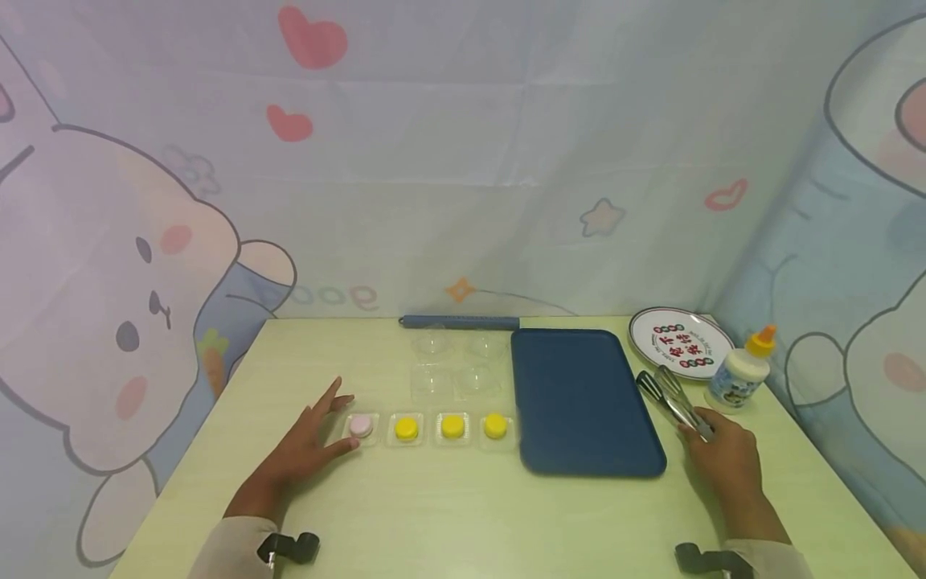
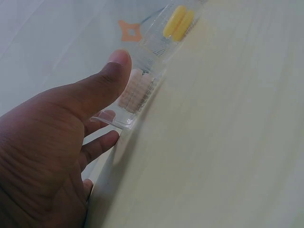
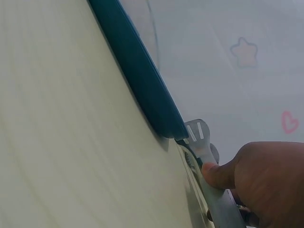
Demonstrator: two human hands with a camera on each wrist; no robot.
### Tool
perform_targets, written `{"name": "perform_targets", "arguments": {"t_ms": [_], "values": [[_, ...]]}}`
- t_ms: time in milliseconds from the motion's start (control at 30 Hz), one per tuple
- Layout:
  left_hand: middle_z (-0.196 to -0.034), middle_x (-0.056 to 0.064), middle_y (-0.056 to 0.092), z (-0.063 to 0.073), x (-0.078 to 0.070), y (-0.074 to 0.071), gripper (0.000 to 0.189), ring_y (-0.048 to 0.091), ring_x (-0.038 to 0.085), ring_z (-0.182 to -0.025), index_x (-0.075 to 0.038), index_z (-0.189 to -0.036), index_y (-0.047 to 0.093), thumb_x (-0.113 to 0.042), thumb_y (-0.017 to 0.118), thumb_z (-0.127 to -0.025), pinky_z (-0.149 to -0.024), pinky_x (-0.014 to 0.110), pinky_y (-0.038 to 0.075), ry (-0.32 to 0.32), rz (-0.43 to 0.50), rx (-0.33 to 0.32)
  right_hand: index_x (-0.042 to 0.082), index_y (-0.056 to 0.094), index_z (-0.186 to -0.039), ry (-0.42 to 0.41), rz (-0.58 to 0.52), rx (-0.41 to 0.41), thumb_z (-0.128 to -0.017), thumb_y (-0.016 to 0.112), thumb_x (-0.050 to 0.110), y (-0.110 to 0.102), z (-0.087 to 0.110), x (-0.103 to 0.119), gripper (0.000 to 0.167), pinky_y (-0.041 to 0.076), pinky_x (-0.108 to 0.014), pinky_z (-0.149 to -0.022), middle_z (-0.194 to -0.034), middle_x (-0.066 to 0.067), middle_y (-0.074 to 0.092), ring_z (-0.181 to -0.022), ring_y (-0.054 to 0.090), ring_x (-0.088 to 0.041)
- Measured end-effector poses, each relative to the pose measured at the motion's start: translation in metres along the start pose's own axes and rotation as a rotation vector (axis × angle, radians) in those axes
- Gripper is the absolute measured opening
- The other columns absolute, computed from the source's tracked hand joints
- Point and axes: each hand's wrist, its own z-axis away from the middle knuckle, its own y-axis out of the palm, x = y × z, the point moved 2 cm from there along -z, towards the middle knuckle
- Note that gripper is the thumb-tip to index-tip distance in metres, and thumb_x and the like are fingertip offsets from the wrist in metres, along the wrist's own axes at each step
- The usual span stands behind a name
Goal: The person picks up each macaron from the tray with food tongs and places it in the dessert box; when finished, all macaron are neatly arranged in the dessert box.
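Observation:
My left hand (image 1: 304, 442) lies spread at the left end of a row of small clear plastic trays. Its thumb and forefinger reach either side of the tray (image 2: 127, 119) that holds a pink macaron (image 1: 360, 426). Three yellow macarons, the nearest yellow macaron (image 1: 407, 429) among them, sit in the other trays to the right. At the right side my right hand (image 1: 726, 454) grips metal serving tongs (image 1: 673, 400) by the handle end. In the right wrist view, the thumb presses on the tongs, whose slotted head (image 3: 198, 130) stands beside the blue tray's corner.
A dark blue tray (image 1: 586, 402) lies right of the macarons. Clear plastic domed lids (image 1: 454, 378) stand behind the row, with a blue-grey rod (image 1: 459, 322) at the back edge. A printed plate (image 1: 644, 336) and a yellow-capped bottle (image 1: 739, 375) are at the back right.

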Motion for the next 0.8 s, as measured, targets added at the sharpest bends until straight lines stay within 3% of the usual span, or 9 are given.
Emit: {"name": "perform_targets", "arguments": {"t_ms": [433,667,800], "values": [[-0.161,0.019,0.058,0.0012,-0.0017,-0.0001,0.109,0.036,0.052,-0.161,-0.019,-0.178,0.011,-0.032,0.084,-0.097,-0.128,0.082,0.008,0.0,0.004,-0.003,-0.007,0.067,-0.137,-0.017,0.044,0.047,-0.099,0.077,0.019,-0.0029,-0.0013,0.0011,0.047,0.052,-0.067,-0.079,-0.127,-0.04,0.07,-0.11,0.068,-0.064],[-0.162,0.023,0.055,0.0003,-0.003,-0.0004,0.105,0.047,0.052,-0.153,-0.004,-0.175,0.014,-0.031,0.081,-0.099,-0.126,0.084,0.011,-0.009,-0.005,-0.009,-0.009,0.067,-0.136,-0.051,0.069,0.048,-0.099,0.078,0.02,-0.0041,-0.0011,0.0012,0.048,0.052,-0.07,-0.077,-0.125,-0.042,0.069,-0.11,0.066,-0.067],[-0.167,0.021,0.05,0.0001,-0.0058,-0.0027,0.101,0.053,0.05,-0.149,-0.007,-0.176,0.013,-0.033,0.078,-0.102,-0.124,0.08,0.026,-0.038,0.003,-0.046,-0.008,0.07,-0.133,-0.081,0.051,-0.004,-0.099,0.077,0.02,-0.0031,-0.0007,0.0025,0.044,0.05,-0.073,-0.079,-0.124,-0.041,0.071,-0.11,0.066,-0.066]]}}
